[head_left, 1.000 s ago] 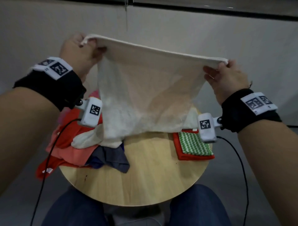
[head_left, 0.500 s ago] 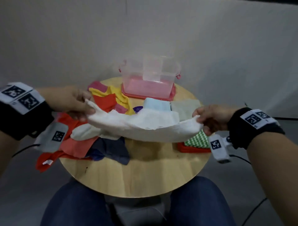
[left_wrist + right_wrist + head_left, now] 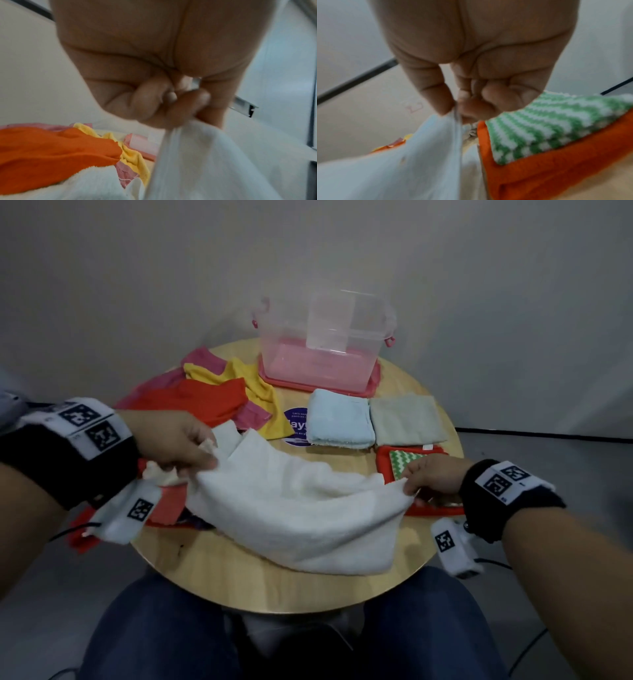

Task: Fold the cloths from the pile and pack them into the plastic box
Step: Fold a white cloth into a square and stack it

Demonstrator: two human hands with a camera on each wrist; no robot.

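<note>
**White cloth held by two corners over the round tabletop**

The left hand (image 3: 174, 441) pinches one corner of the white cloth (image 3: 298, 508), and the right hand (image 3: 433, 475) pinches the opposite corner between thumb and fingertips. The cloth sags between them, its lower fold lying on the near part of the tabletop (image 3: 239, 573). In the left wrist view the curled fingers (image 3: 154, 100) hide the actual corner; the fabric simply emerges below them, blurred. In the right wrist view the thumb and forefinger meet on a thin doubled edge, also soft with blur.

The cloth covers part of the unfolded pile (image 3: 205, 395) at the left: red, yellow and pink pieces show above it, while a dark piece underneath is barely visible and its colour is hard to make out. The left wrist band and its camera block more of that pile.

The plastic box (image 3: 323, 350) stands at the far side of the tabletop, clear-walled with a pink base; whether anything lies inside cannot be told through the hazy wall. Just in front of it lie a folded light blue cloth (image 3: 339, 421) and a folded grey-green cloth (image 3: 406, 419), side by side. A green-and-white zigzag cloth (image 3: 402, 460) sits on a folded red cloth (image 3: 442, 510), both partly hidden by the right hand. A purple round sticker (image 3: 294, 419) is partly covered, its text unreadable.
</note>
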